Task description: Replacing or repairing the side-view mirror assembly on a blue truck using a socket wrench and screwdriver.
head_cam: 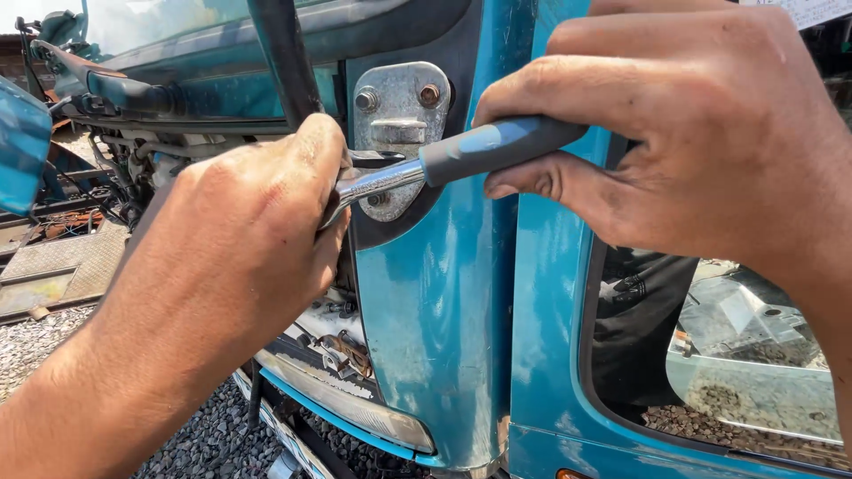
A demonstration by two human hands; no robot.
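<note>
My right hand (701, 133) grips the grey and blue handle of a ratchet wrench (461, 155). Its chrome shaft runs left to the head, which is hidden under my left hand (253, 226). My left hand is closed over that head, pressing it against the teal vehicle body (435, 302). Just above the shaft sits a grey metal hinge plate (401, 111) with two rusty bolts, fixed to the pillar beside the teal door (550, 337).
A black strut (284, 58) rises behind my left hand. The stripped front of the vehicle shows loose wires and a chrome trim strip (346, 399). Gravel (31, 341) and metal plates lie at left. The door window (754, 355) shows the cab interior.
</note>
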